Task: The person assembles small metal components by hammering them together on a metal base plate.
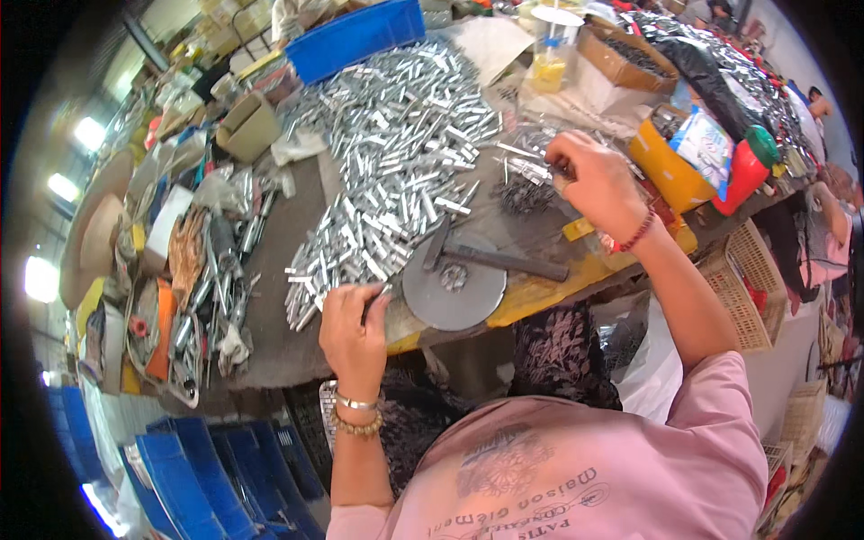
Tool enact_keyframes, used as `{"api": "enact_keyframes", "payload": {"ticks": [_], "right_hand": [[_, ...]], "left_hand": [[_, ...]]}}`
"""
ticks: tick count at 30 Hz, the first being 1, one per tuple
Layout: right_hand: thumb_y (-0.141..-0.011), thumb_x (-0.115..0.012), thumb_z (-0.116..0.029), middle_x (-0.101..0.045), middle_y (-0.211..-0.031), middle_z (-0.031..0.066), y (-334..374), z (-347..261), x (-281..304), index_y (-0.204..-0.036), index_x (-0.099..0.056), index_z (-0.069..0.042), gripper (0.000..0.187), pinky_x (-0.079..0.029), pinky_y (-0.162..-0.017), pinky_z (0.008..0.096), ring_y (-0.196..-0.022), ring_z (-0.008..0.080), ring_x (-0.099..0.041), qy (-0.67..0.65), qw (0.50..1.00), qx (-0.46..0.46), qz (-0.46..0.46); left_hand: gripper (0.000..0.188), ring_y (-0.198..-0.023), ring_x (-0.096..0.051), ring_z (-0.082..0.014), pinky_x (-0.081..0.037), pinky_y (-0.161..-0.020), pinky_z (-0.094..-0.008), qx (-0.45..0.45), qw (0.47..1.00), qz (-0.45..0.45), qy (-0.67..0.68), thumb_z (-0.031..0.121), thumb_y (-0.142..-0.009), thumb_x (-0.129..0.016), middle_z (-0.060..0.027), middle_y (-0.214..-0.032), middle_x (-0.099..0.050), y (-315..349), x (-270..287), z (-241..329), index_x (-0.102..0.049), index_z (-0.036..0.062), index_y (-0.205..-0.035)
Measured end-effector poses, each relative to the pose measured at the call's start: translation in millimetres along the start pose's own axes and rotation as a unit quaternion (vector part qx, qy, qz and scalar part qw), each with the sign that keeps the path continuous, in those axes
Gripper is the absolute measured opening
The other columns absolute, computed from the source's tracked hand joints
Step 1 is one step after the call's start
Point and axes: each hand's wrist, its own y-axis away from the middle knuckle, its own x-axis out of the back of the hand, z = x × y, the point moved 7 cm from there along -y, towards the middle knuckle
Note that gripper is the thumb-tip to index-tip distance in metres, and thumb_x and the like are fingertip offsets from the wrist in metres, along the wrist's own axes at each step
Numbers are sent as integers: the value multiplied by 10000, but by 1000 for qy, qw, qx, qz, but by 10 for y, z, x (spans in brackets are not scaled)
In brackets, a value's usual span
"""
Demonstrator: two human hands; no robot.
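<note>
My left hand (354,331) is closed in a pinch at the near edge of a big heap of short silver metal pieces (405,135). A bit of silver shows at its fingertips, apparently one such piece. My right hand (598,180) has its fingers curled together above a small pile of dark little parts (524,194). What it pinches is too small to make out. Several silver pieces (526,162) lie beside its fingers. Between my hands rests a round grey metal plate (454,301) with a small ring-shaped cluster at its middle. A hammer (504,260) lies across the plate, head to the left.
A blue bin (355,38) stands behind the heap. On the right are a yellow container (664,153), a red bottle with a green cap (749,169) and a cardboard box (627,56). Tools and a stained glove (187,250) crowd the left. The table's yellow edge (540,309) runs before me.
</note>
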Motion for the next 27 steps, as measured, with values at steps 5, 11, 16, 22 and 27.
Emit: {"api": "enact_keyframes", "payload": {"ticks": [5,11,16,22,27], "right_hand": [[-960,-708,59,-728,-985,11,465,-652,-453,-1126,-657,-36,199,-563,-752,272,-900,112,-733,-538,832,-110,-80],[-783,-735,36,-747,-1014,170,709,-894,-499,-1022,-777,-37,254,-591,-804,397,-883,337,-751,-333,940,-28,-68],[-802,-752,-41,-719,-949,126,717,-1049,-417,-976,-761,-71,177,-586,-790,438,-900,328,-737,-177,981,57,-57],[-784,-735,-88,-608,-922,61,724,-1123,-409,-864,-704,-109,89,-554,-792,428,-907,281,-669,-50,989,135,-19],[-786,-706,-81,-590,-920,46,735,-1119,-414,-865,-699,-113,86,-534,-805,405,-895,261,-638,-60,984,167,-9]], "left_hand": [[139,-911,-666,-293,-525,-809,-387,-27,991,-59,113,48,-870,-812,-102,-949,-681,12,-117,324,-769,43,-1001],[136,-876,-667,-264,-530,-786,-364,-34,992,-103,63,52,-865,-826,-91,-932,-676,64,-194,471,-786,31,-992],[155,-866,-655,-257,-524,-775,-360,16,988,-113,101,62,-871,-833,-90,-930,-670,53,-194,452,-789,27,-1015],[179,-881,-658,-220,-530,-783,-337,-28,990,-126,48,43,-876,-833,-93,-1000,-666,32,-200,428,-783,11,-1045],[173,-882,-654,-216,-525,-786,-331,12,986,-130,106,28,-881,-828,-83,-986,-656,67,-251,317,-793,19,-1051]]}}
